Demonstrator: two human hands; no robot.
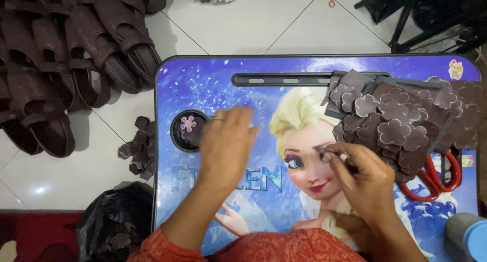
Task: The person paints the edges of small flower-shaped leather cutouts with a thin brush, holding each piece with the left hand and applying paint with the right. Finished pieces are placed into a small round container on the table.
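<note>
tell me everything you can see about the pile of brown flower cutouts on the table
The pile of flower cutouts is a loose heap of dark brown, flat, foam-like pieces with pale edges, overlapping at all angles. It lies on the far right of the blue printed table, covering part of the black slot and resting over the red-handled scissors. The right hand sits at its near edge.
</note>
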